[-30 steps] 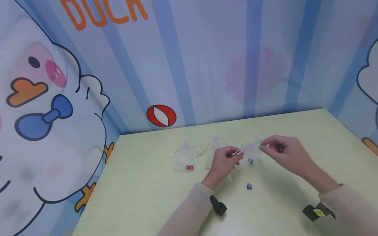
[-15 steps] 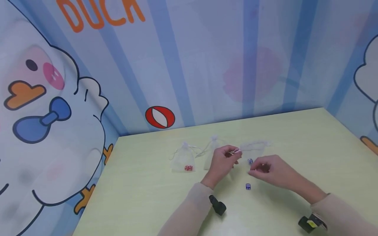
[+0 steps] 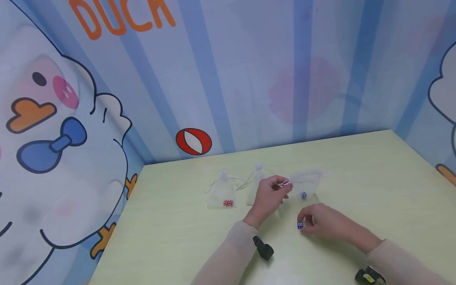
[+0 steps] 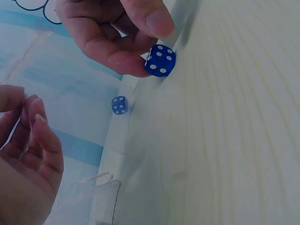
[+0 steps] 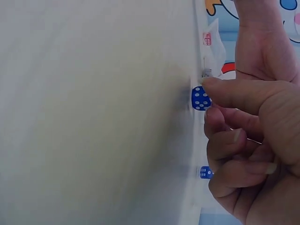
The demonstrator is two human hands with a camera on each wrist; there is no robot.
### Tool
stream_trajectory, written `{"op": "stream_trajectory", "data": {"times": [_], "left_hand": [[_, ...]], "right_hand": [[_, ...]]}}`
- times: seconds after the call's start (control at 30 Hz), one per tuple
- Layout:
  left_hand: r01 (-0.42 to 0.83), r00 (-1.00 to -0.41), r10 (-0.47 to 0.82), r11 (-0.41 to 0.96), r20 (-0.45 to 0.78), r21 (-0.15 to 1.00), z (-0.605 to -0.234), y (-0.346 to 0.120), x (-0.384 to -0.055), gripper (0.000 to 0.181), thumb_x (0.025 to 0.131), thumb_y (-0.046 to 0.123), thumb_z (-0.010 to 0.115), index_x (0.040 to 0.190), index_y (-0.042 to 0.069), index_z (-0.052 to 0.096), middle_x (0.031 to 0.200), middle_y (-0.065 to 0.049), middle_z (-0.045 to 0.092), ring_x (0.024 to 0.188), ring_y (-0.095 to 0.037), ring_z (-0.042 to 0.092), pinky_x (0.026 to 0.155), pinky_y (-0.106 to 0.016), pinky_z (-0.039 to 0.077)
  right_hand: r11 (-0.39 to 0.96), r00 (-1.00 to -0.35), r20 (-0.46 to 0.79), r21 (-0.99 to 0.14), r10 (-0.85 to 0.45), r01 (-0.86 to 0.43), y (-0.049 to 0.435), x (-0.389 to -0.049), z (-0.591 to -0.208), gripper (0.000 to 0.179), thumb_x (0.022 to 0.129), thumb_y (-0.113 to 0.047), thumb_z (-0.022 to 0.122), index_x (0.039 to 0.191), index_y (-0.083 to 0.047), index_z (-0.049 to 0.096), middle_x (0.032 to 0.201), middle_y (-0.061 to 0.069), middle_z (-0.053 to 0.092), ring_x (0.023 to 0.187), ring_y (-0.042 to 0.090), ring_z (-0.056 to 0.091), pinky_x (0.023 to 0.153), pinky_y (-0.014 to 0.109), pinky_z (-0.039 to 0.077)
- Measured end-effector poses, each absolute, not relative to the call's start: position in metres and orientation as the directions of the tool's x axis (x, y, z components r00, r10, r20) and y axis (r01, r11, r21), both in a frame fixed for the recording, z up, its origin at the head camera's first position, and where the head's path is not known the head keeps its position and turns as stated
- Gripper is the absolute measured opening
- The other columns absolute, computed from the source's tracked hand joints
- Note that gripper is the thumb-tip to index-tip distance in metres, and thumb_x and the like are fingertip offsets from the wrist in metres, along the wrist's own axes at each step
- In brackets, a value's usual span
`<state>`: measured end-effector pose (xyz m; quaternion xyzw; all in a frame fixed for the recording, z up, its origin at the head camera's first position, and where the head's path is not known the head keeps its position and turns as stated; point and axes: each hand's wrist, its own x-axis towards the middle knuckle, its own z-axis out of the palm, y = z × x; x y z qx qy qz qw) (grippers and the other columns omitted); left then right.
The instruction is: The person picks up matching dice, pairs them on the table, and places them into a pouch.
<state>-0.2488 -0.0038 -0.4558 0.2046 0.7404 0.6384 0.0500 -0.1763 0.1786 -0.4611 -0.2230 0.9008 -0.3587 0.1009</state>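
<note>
My right hand [image 3: 327, 221] pinches a blue die [image 3: 300, 225] with white dots between thumb and forefinger, low over the table. In the right wrist view this die [image 5: 201, 99] shows between the fingertips, close to the tabletop. Beyond it, a sheer white drawstring bag [image 3: 310, 180] lies spread out with another blue die [image 3: 303, 195] inside near its lower end. My left hand [image 3: 268, 197] holds the bag's cord [image 3: 285, 183] at its left side, thumb against fingertips. The left wrist view shows both blue dice, the farther one [image 4: 120, 105] seen through the mesh.
To the left lies a sheer bag [image 3: 215, 194] with red dice [image 3: 228, 203] in it. Another sheer bag [image 3: 258, 174] is partly hidden behind my left hand. The pale table [image 3: 171, 237] meets a printed backdrop [image 3: 249, 79] at its far edge.
My right hand has let go of the bag's right side, moved down toward me, and taken hold of the near blue die. The left hand stays on the cord.
</note>
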Motion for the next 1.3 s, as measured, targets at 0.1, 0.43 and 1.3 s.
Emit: {"op": "stream_trajectory", "data": {"times": [0.1, 0.43, 1.3], "left_hand": [[0.239, -0.91, 0.369, 0.098, 0.188, 0.966, -0.455, -0.004, -0.248, 0.011, 0.093, 0.016, 0.069, 0.099, 0.007, 0.072, 0.086, 0.004, 0.07, 0.064, -0.008, 0.061, 0.054, -0.021, 0.046], [0.232, -0.912, 0.368, 0.096, 0.182, 0.968, -0.455, -0.005, -0.247, 0.011, 0.094, 0.015, 0.069, 0.1, 0.006, 0.072, 0.086, 0.003, 0.07, 0.064, -0.008, 0.061, 0.054, -0.021, 0.045], [0.22, -0.906, 0.39, 0.098, 0.166, 0.97, -0.454, -0.004, -0.248, 0.014, 0.095, 0.015, 0.068, 0.105, 0.006, 0.071, 0.091, -0.002, 0.071, 0.066, -0.008, 0.061, 0.056, -0.021, 0.047]], "right_hand": [[0.661, -0.886, -0.024, -0.675, -0.463, -0.327, 0.178, -0.176, -0.462, 0.012, 0.084, -0.011, 0.076, 0.095, -0.009, 0.072, 0.07, -0.01, 0.055, 0.062, 0.004, 0.049, 0.058, 0.025, 0.044], [0.674, -0.895, -0.023, -0.667, -0.445, -0.318, 0.18, -0.176, -0.463, 0.009, 0.086, -0.012, 0.074, 0.095, -0.011, 0.072, 0.073, -0.01, 0.056, 0.064, 0.006, 0.049, 0.059, 0.026, 0.045], [0.685, -0.929, 0.283, -0.628, -0.24, -0.369, 0.202, -0.179, -0.383, 0.021, 0.093, -0.016, 0.071, 0.11, -0.005, 0.068, 0.071, -0.004, 0.056, 0.061, 0.012, 0.054, 0.055, 0.027, 0.047]]}}
